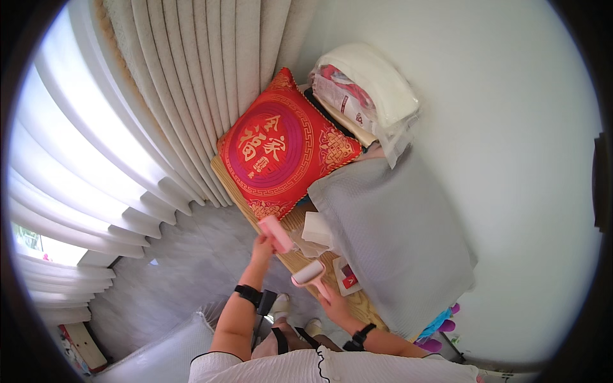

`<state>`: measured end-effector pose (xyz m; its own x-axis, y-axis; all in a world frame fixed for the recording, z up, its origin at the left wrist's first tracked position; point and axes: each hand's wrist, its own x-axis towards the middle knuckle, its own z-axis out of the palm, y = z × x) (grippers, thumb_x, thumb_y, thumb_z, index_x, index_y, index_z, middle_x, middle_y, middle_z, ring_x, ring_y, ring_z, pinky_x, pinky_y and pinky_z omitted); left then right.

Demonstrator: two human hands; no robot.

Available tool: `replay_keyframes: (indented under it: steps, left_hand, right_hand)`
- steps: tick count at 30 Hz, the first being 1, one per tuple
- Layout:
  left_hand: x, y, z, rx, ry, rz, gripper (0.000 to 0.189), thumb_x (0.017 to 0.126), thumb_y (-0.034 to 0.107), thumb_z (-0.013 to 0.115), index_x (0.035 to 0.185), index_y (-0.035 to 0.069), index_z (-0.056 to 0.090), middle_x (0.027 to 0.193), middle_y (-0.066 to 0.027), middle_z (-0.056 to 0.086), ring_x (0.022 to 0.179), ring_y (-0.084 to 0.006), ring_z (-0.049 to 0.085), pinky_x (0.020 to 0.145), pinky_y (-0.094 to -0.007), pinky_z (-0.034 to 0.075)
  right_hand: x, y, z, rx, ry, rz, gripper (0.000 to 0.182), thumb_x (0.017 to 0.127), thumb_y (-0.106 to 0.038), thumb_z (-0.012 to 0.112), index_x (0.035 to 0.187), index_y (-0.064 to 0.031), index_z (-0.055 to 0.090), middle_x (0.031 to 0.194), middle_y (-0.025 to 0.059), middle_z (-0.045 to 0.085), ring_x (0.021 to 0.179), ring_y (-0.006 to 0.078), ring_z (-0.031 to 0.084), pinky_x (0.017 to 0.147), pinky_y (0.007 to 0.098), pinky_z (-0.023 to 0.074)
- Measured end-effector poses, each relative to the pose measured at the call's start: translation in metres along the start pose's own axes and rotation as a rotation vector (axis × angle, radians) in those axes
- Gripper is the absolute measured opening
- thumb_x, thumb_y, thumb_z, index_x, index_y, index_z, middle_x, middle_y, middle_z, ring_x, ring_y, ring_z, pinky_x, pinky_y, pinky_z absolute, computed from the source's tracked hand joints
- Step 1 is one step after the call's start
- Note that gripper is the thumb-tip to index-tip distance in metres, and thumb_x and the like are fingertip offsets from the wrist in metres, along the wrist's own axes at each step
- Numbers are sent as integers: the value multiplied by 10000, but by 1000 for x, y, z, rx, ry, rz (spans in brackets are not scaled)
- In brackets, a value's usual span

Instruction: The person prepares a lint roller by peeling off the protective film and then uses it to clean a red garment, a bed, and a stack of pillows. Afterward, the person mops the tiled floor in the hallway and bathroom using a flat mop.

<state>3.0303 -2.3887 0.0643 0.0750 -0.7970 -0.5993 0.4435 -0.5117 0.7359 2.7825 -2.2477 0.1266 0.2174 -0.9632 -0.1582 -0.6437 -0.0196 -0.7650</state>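
Note:
My left hand (264,248) grips a pink plastic cover (275,234), held over the front edge of a wooden bench near the lower corner of a red cushion (268,143). In my right hand (334,306) is the pink handle of a lint roller (309,274) with a white roll, which is apart from the cover. Just beyond the roller lie a small packet with a red patch (348,276) and a white box-like thing (317,229) with crumpled clear plastic beside it.
A grey quilted cloth (392,239) covers the right part of the wooden bench (237,191). Behind the cushion, a clear bag with white padding (383,86) leans on the wall. Pleated curtains (191,86) hang at left. A light padded surface (163,347) is at lower left.

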Motion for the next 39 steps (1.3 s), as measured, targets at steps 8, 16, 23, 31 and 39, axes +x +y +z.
replay_keyframes:
  steps: [8, 16, 23, 31, 39]
  left_hand:
    - [65, 40, -42, -572, -43, 24, 177, 935, 204, 436, 1078, 133, 512, 873, 13, 606, 650, -96, 546, 496, -231, 376]
    - [37, 102, -35, -344, -145, 53, 95, 916, 148, 448, 973, 114, 515, 690, 30, 509, 484, -55, 413, 391, -196, 250]
    - [22, 111, -41, -329, -112, 74, 85, 906, 105, 443, 954, 98, 512, 643, 42, 446, 450, -44, 338, 383, -195, 226]
    - [40, 95, -35, -296, -92, -3, 81, 899, 106, 448, 947, 107, 513, 661, 33, 469, 459, -47, 350, 385, -202, 232]
    - [57, 20, -30, -284, 17, 50, 114, 905, 142, 448, 1004, 119, 500, 780, 6, 558, 584, -81, 501, 464, -218, 363]
  right_hand:
    - [104, -49, 30, -12, -66, 23, 443, 862, -221, 535, 1282, -124, 432, 980, 218, 596, 852, 375, 590, 721, 431, 464]
    - [207, -66, 68, -23, -34, 35, 398, 841, -233, 541, 1215, -110, 484, 1028, 215, 591, 900, 383, 576, 730, 447, 458]
    - [268, -86, 97, 94, -6, -125, 329, 829, -225, 523, 1125, -87, 559, 975, 202, 614, 956, 377, 561, 758, 452, 453]
    - [82, 13, 69, 73, -35, -42, 242, 862, -226, 547, 978, -19, 501, 808, 220, 568, 765, 384, 560, 633, 449, 423]
    - [-93, 14, -84, -11, -105, 85, 231, 834, -243, 585, 934, -40, 539, 796, 176, 570, 704, 335, 561, 615, 411, 438]
